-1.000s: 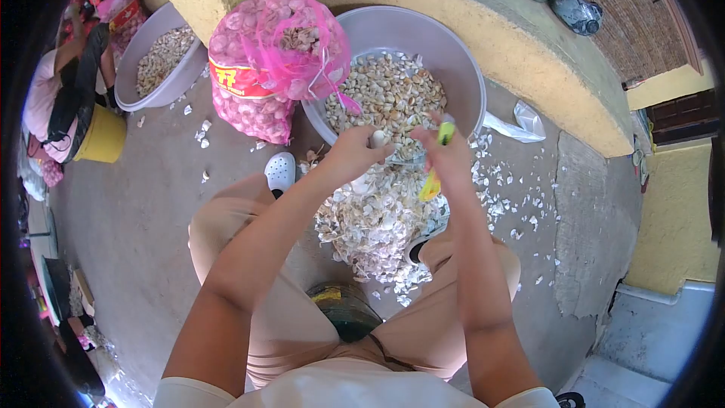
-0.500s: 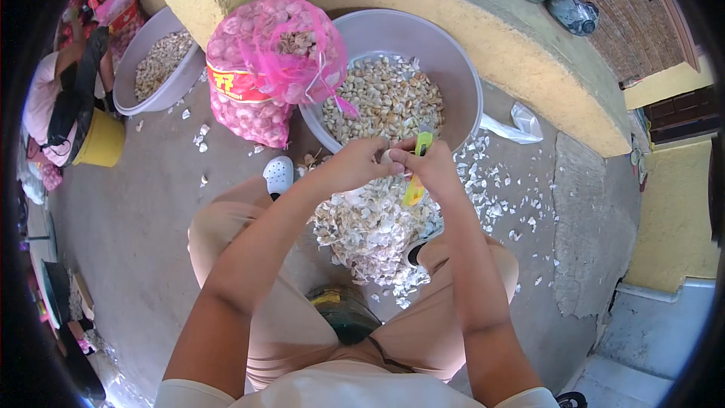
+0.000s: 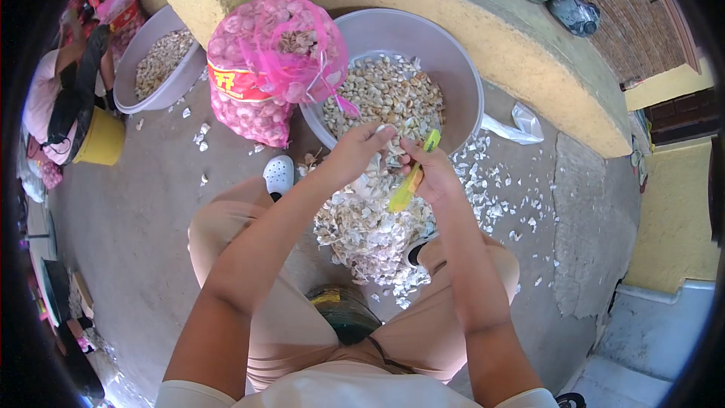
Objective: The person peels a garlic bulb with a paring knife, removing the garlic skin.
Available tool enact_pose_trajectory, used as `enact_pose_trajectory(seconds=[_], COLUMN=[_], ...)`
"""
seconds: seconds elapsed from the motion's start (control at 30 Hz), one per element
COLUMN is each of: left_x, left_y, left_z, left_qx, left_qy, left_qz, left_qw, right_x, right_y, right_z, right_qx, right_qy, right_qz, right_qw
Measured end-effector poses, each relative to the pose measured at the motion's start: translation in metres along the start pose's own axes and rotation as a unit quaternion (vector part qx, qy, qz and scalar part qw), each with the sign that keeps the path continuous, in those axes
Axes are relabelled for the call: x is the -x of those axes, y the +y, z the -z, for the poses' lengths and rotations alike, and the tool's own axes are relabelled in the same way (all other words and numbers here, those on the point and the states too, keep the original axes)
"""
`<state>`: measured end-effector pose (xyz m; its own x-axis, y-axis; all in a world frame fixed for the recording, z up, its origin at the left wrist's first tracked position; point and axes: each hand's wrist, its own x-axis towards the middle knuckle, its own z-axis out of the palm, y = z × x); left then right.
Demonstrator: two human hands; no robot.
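Fingers of my left hand (image 3: 361,149) are pinched on a small pale garlic clove (image 3: 384,130), partly hidden by the fingertips. Close beside it, my right hand (image 3: 436,175) is closed round a yellow-green utility knife (image 3: 408,186) that slants down to the left. Both hands are over the near rim of a large greyish-lilac basin (image 3: 470,94) holding many garlic cloves (image 3: 389,91). Below them, between my feet, lies a heap of papery garlic skins (image 3: 370,230). A pink mesh sack of garlic bulbs (image 3: 253,49) stands against the basin's left side.
Farther left, another person (image 3: 57,98) sits by a second basin (image 3: 130,98) of garlic and a yellow bucket (image 3: 102,140). A low curved wall (image 3: 483,38) runs behind my basin. Loose skins and a white plastic bag (image 3: 525,127) lie on the floor to the right.
My hands have drawn apart from each other, the left rising slightly towards the basin. The knife has tilted further, its lower end swinging left. Some skin pieces show beneath the hands.
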<state>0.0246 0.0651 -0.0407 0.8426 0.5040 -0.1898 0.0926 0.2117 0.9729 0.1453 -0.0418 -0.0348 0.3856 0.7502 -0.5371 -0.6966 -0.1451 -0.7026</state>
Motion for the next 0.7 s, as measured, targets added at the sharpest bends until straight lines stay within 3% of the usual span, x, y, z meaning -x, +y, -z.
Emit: enact_pose_trajectory(seconds=[0.1,0.17,0.27,0.47,0.57,0.7], left_x=[0.003,0.002,0.001,0.005,0.003,0.006], left_y=[0.009,0.008,0.001,0.006,0.0,0.002], left_z=[0.0,0.003,0.002,0.0,0.001,-0.002], left_qx=[0.109,0.13,0.117,0.144,0.103,0.119], left_qy=[0.092,0.088,0.061,0.053,0.054,0.003], left_qz=[0.011,0.02,0.022,0.059,0.049,0.07], left_qw=[0.99,0.987,0.991,0.986,0.992,0.99], right_x=[0.003,0.006,0.011,-0.011,-0.02,-0.026], right_y=[-0.012,-0.019,-0.024,-0.024,-0.027,-0.014], right_z=[0.003,0.003,0.0,0.02,0.035,0.03], right_qx=[0.031,0.084,0.284,0.221,0.192,0.251], right_qy=[-0.006,-0.021,-0.013,0.205,0.255,0.195], right_qz=[-0.015,-0.026,0.024,0.241,0.3,0.309], right_qw=[0.999,0.996,0.958,0.923,0.899,0.896])
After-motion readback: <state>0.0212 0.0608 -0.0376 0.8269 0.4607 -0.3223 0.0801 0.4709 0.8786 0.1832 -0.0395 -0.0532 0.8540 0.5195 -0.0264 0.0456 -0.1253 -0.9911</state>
